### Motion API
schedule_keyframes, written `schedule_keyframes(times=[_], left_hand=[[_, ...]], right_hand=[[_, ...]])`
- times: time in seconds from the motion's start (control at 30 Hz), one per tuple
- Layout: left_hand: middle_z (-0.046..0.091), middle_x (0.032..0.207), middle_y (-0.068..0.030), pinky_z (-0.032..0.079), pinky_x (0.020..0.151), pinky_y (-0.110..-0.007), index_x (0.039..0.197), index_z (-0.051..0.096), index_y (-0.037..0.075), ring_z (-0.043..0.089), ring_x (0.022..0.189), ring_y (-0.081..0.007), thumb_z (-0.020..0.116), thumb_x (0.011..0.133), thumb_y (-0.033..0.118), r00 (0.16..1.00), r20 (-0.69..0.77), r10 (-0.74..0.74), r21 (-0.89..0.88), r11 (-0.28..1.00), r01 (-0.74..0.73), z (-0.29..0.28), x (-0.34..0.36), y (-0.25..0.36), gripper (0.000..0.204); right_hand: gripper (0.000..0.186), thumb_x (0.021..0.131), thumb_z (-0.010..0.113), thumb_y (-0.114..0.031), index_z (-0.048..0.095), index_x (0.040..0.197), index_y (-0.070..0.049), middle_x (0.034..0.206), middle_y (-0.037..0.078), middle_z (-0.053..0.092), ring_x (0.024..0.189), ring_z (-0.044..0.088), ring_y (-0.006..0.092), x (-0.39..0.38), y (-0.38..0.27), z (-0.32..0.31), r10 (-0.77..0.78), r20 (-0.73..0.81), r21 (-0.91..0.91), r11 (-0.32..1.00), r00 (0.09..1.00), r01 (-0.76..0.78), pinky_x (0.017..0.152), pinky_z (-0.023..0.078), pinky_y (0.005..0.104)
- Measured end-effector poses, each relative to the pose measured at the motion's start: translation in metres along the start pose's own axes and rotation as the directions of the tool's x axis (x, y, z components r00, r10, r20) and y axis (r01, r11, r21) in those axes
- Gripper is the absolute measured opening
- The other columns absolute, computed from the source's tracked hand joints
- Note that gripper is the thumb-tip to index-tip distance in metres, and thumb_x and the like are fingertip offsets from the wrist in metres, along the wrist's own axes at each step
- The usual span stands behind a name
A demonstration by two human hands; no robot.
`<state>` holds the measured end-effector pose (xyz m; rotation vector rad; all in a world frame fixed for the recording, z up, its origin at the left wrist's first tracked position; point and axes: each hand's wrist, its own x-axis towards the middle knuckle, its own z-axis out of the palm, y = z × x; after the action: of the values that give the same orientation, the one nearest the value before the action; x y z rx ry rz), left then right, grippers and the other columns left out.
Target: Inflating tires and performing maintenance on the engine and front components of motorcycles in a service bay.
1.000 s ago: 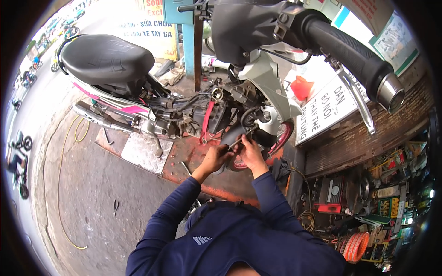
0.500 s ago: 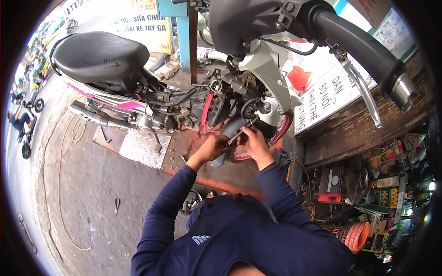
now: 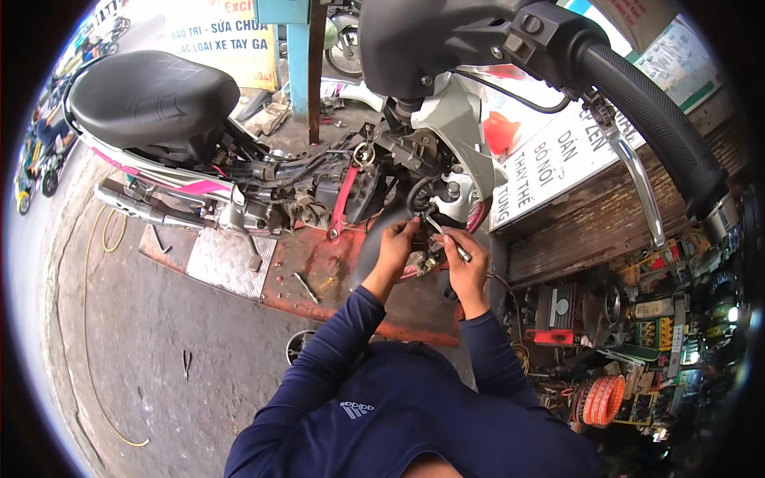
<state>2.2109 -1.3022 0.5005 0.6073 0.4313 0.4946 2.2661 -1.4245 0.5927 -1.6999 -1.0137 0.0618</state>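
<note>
A partly stripped motorbike [image 3: 279, 179] stands in front of me. My right hand [image 3: 470, 275] grips a slim silver tool [image 3: 441, 229], probably a wrench, slanting from its fingers up to the front fork area. My left hand [image 3: 392, 253] is closed beside the front wheel, fingertips pinched near the tool's upper end; what they hold is hidden. Close above both hands are a black hose [image 3: 417, 191] and the silver-white fork part [image 3: 454, 203]. A long red ring-ended wrench [image 3: 344, 199] hangs down from the bike's frame, left of my left hand.
Below the bike lies a red platform [image 3: 295, 263] with a metal rod tool [image 3: 305, 288] on it. Pliers [image 3: 187, 364] and a yellow hose [image 3: 94, 319] rest on the ground. The handlebar grip [image 3: 649, 111] and lever [image 3: 637, 183] jut out at upper right. Cluttered shelves [image 3: 653, 342] stand at right.
Both hands have moved up toward the fork. The tool in my right hand now points up and left, its lower end showing below my fingers. The view has shifted slightly.
</note>
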Motion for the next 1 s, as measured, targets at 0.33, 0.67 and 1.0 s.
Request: schedule_keyframes(times=[0.33, 0.67, 1.0], left_hand=[[0.063, 0.080, -0.0031, 0.049, 0.063, -0.035, 0.093, 0.058, 0.009, 0.058, 0.072, -0.0181, 0.048, 0.095, 0.032, 0.862, 0.251, -0.440, -0.191, 0.850, 0.490, 0.011, 0.022, 0.019, 0.025], [0.062, 0.078, -0.0106, 0.050, 0.059, -0.033, 0.093, 0.060, 0.002, 0.060, 0.064, -0.0210, 0.054, 0.093, 0.020, 0.945, 0.043, -0.323, -0.155, 0.933, 0.326, 0.020, 0.016, 0.012, 0.018], [0.060, 0.072, -0.0049, 0.047, 0.054, -0.030, 0.086, 0.061, 0.002, 0.055, 0.058, -0.0151, 0.056, 0.093, 0.023, 0.974, -0.096, -0.205, 0.015, 0.978, 0.207, 0.031, 0.010, 0.013, 0.023]], right_hand=[[0.011, 0.086, 0.062, -0.010, 0.065, 0.088, 0.001, 0.073, 0.013, 0.066, 0.066, 0.066, 0.0257, 0.033, -0.030, 0.010, 0.008, 0.066, -0.294, 0.956, 0.998, 0.012, 0.062, 0.050, 0.0340], [0.026, 0.082, 0.065, -0.022, 0.066, 0.094, 0.001, 0.081, 0.022, 0.065, 0.079, 0.064, 0.0374, 0.042, -0.057, -0.014, 0.341, 0.418, -0.480, 0.870, 0.842, -0.114, 0.070, 0.049, 0.0411], [0.020, 0.090, 0.050, -0.019, 0.060, 0.094, -0.003, 0.081, 0.024, 0.063, 0.083, 0.061, 0.0421, 0.017, -0.013, 0.002, 0.375, 0.270, -0.740, 0.670, 0.887, -0.058, 0.073, 0.046, 0.0513]])
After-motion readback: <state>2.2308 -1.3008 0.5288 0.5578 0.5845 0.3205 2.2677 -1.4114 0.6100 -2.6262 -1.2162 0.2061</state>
